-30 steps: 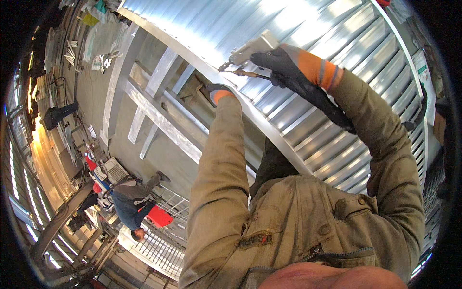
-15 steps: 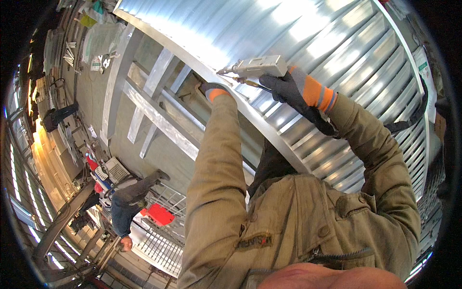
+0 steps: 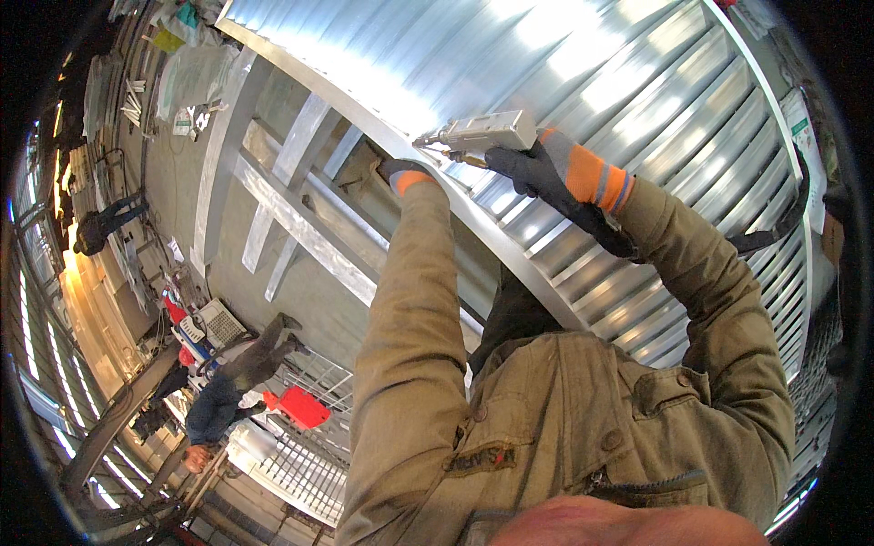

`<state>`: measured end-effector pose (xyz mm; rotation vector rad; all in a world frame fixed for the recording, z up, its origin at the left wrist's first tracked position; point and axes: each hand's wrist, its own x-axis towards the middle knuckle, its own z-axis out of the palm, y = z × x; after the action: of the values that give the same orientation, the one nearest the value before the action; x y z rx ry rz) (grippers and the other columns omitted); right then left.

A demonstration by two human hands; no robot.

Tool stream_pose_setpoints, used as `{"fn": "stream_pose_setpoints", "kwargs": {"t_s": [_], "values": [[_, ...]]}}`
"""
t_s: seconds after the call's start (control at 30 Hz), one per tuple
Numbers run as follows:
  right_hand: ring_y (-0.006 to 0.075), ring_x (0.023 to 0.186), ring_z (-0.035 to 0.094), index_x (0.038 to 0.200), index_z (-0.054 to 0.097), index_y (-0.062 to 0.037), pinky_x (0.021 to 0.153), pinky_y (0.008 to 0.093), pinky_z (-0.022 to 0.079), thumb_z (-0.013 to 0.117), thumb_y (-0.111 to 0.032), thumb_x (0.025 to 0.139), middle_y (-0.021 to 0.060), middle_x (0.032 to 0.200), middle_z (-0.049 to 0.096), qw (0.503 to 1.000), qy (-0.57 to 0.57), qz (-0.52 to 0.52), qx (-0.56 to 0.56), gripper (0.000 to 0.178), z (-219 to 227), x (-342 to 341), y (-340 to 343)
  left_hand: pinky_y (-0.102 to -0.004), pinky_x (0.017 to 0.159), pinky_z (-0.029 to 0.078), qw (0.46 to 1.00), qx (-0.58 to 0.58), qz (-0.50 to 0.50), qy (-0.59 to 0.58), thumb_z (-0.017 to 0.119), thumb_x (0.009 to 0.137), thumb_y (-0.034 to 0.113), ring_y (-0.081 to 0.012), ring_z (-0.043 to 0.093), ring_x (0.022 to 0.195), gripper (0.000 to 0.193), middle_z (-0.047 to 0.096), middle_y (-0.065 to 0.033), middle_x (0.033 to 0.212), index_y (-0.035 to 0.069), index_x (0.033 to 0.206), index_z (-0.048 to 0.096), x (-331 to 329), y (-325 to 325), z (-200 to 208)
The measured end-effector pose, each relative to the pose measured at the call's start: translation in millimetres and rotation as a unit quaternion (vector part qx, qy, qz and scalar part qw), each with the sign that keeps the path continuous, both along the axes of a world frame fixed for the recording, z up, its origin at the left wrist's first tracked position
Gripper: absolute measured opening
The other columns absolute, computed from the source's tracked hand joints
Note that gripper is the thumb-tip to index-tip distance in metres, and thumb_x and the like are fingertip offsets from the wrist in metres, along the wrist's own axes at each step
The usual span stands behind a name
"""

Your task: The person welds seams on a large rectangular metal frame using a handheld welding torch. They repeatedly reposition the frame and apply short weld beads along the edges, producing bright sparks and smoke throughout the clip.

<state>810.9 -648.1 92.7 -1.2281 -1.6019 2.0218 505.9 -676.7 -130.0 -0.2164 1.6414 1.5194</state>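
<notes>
A grey, boxy welding gun (image 3: 487, 132) with a narrow nozzle is gripped in my right hand (image 3: 537, 175), gloved in black and orange. The nozzle points left, its tip at the pale metal edge rail (image 3: 537, 282) of a large ribbed metal panel (image 3: 583, 82). On the outer side of that rail is my left hand (image 3: 406, 173), gloved alike, close below the nozzle tip. Its fingers are mostly hidden by the hand and wrist, so their grip does not show. A thick black cable (image 3: 765, 238) crosses the panel behind my right forearm.
Left of the panel, a frame of metal bars (image 3: 305, 218) stands over the grey floor. Farther off, a person in dark clothes (image 3: 232, 378) is beside a red object (image 3: 303, 407) and a wire rack (image 3: 314, 373). Another person (image 3: 105, 227) is at the far left near stacked boards (image 3: 96, 309).
The welding gun and my right hand have shifted slightly downward and left. My left hand stays in place. Both people in the background have changed posture.
</notes>
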Motion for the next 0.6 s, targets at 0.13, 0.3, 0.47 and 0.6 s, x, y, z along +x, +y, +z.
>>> {"fn": "stream_pose_setpoints", "kwargs": {"t_s": [0.13, 0.3, 0.47, 0.6], "values": [[0.0073, 0.062, 0.052, 0.136, 0.068, 0.0027, 0.054, 0.0269, 0.046, 0.065, -0.045, 0.109, -0.0017, 0.074, 0.059, 1.000, -0.006, 0.011, -0.004, 0.055, 9.2, -6.6, 3.0, -0.0430, 0.095, 0.058, 0.999, 0.009, -0.034, 0.011, 0.054, 0.110, 0.041, -0.0294, 0.070, 0.112, 0.042, 0.072, -0.0118, 0.132, 0.010, 0.134, 0.068, -7.9, -4.6, -3.2], [0.0091, 0.064, 0.053, 0.136, 0.070, -0.0055, 0.057, 0.0289, 0.047, 0.067, -0.052, 0.105, -0.0020, 0.075, 0.060, 1.000, -0.012, 0.004, -0.025, 0.056, 7.2, -7.5, 1.3, -0.0399, 0.087, 0.059, 0.997, -0.028, -0.062, -0.020, 0.055, 0.108, 0.043, -0.0249, 0.072, 0.098, 0.042, 0.074, -0.0099, 0.115, 0.007, 0.122, 0.072, 2.9, -7.9, -10.7], [0.0143, 0.064, 0.062, 0.115, 0.075, -0.0008, 0.059, 0.0339, 0.053, 0.067, -0.074, 0.097, 0.0034, 0.071, 0.064, 0.999, -0.036, 0.014, 0.011, 0.076, 1.4, -5.5, 3.5, -0.0402, 0.084, 0.058, 0.998, 0.005, -0.039, -0.041, 0.056, 0.107, 0.044, -0.0251, 0.072, 0.095, 0.042, 0.075, -0.0100, 0.114, 0.008, 0.120, 0.073, 4.2, -11.3, -22.2], [0.0136, 0.064, 0.061, 0.120, 0.075, -0.0018, 0.058, 0.0338, 0.052, 0.066, -0.072, 0.098, 0.0024, 0.071, 0.062, 0.997, -0.067, 0.027, 0.004, 0.074, 3.5, -7.6, 4.4, -0.0422, 0.101, 0.055, 0.992, 0.058, -0.067, -0.087, 0.052, 0.109, 0.049, -0.0270, 0.067, 0.116, 0.046, 0.071, -0.0094, 0.130, 0.012, 0.131, 0.068, -22.5, -16.0, -32.4]]}}
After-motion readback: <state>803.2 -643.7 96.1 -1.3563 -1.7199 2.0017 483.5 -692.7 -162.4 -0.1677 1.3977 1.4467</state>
